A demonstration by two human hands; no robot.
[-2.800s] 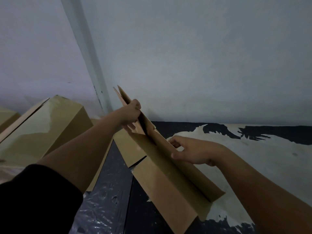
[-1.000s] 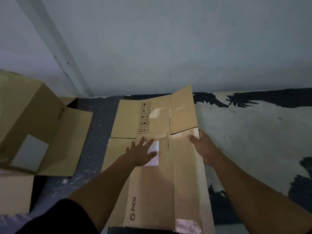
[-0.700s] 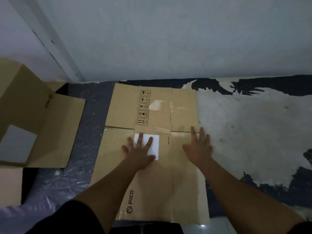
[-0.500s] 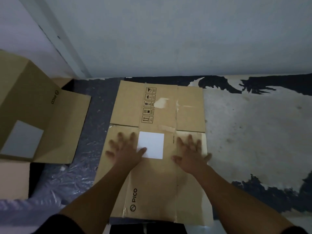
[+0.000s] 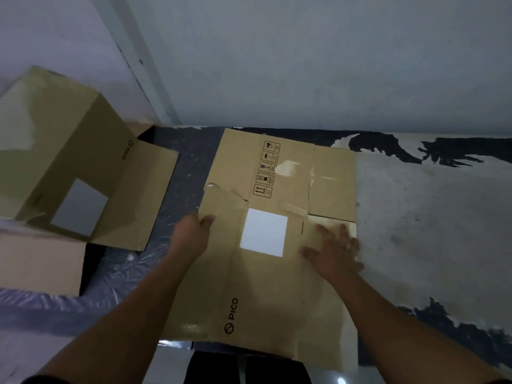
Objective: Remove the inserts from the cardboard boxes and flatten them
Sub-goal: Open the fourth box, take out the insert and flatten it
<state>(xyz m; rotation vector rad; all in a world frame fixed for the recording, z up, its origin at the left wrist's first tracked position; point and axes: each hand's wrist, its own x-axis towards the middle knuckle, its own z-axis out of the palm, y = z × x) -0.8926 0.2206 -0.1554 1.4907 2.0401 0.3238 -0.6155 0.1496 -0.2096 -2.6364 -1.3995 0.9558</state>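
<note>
Where the pale wall [image 5: 304, 65] meets the floor [image 5: 429, 231], whose light coat is worn through in dark patches, a flattened box [image 5: 266, 286] lies spread on the ground in the middle of the view. Its far flaps reach almost to the foot of the wall. To its left, well apart from it, an open box [image 5: 55, 162] lies on its side on a crinkled plastic sheet [image 5: 124, 273], one flap folded out toward the centre. Both bare forearms reach forward from the lower corners. The left hand [image 5: 191, 236] sits at the left edge of the flattened box, the thumb laid on top of the cardboard and the other fingers wrapped out of sight beneath, so the hand pinches that edge. The right hand [image 5: 332, 250] rests palm down on the right panel, its fingers straight and spread apart, pointing toward the wall. Between the two hands sits a square white label [image 5: 264, 232]. Beyond it runs a column of printed handling symbols [image 5: 267, 169], and nearer the person is a PICO mark [image 5: 231, 315].
</note>
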